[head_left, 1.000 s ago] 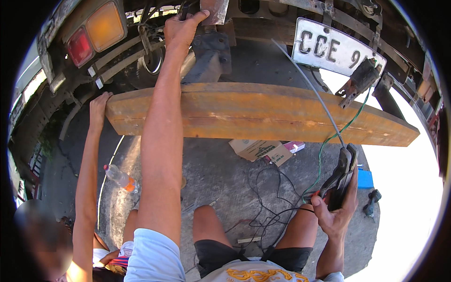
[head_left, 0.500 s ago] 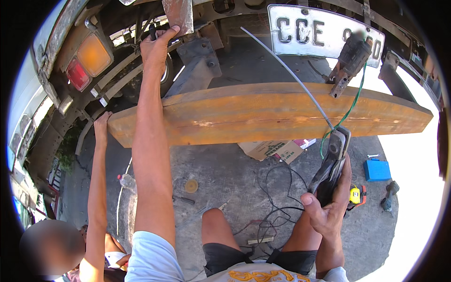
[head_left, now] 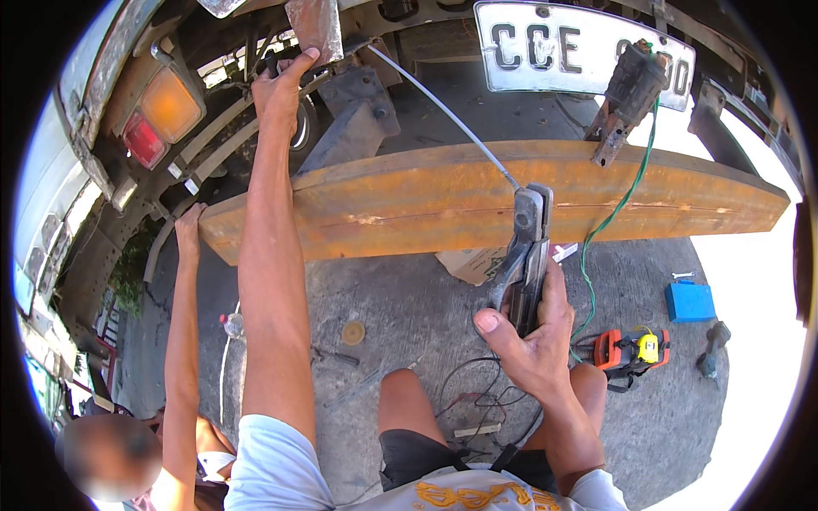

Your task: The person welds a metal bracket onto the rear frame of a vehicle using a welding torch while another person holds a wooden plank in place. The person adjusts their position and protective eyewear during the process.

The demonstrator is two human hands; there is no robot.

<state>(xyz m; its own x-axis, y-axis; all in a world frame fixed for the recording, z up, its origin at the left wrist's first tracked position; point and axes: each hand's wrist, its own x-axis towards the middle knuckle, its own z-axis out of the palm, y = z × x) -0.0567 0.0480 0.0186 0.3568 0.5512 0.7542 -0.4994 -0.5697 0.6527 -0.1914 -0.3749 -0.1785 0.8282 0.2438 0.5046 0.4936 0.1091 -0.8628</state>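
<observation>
My right hand [head_left: 541,341] is closed round a welding electrode holder [head_left: 526,247], in front of the rusty steel beam [head_left: 426,200]. From its jaws a thin grey welding rod [head_left: 443,106] slants up and left, its tip close to a metal bracket [head_left: 362,94] above the beam. My left hand [head_left: 279,92] reaches up under the vehicle with its fingers curled. Its thumb meets the lower corner of a bare metal plate [head_left: 315,25], and a dark stub shows by the fingers; what they grip is partly hidden. A co-worker's hand [head_left: 189,223] rests on the beam's left end.
A clamp-like dark metal piece [head_left: 635,81] with a green wire [head_left: 626,200] stands on the beam below a number plate [head_left: 511,77]. On the ground lie an orange-and-black tool bag [head_left: 609,351], a blue box [head_left: 690,302], a power tool [head_left: 714,353], cables [head_left: 460,366] and cardboard [head_left: 469,264].
My right hand has moved left with the electrode holder, bringing the rod tip leftward to the bracket beside the metal plate. My left hand stays by the plate.
</observation>
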